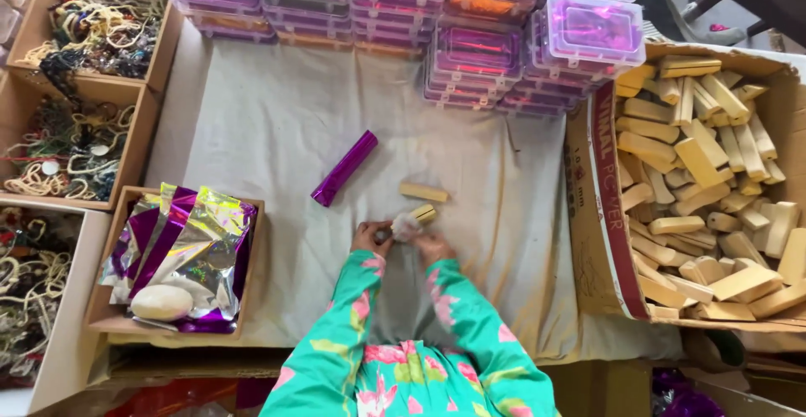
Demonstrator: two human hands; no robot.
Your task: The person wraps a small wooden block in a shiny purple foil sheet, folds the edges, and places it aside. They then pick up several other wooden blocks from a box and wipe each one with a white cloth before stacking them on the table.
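My left hand (370,237) and my right hand (434,246) meet on the pale cloth (277,131), both in green flowered sleeves. Together they grip a small wooden block (422,213) with a crumpled pale wrap (405,227) at its near end. A second bare wooden block (423,191) lies just beyond the hands. Further left and up lies a long stick wrapped in shiny purple foil (344,167).
A large cardboard box (598,215) at the right is full of wooden blocks. At the left, a low box holds purple foil sheets (189,245) and a pale oval lump (161,302). Boxes of beaded necklaces (80,144) line the left. Stacked clear purple-tinted cases (478,56) stand at the back.
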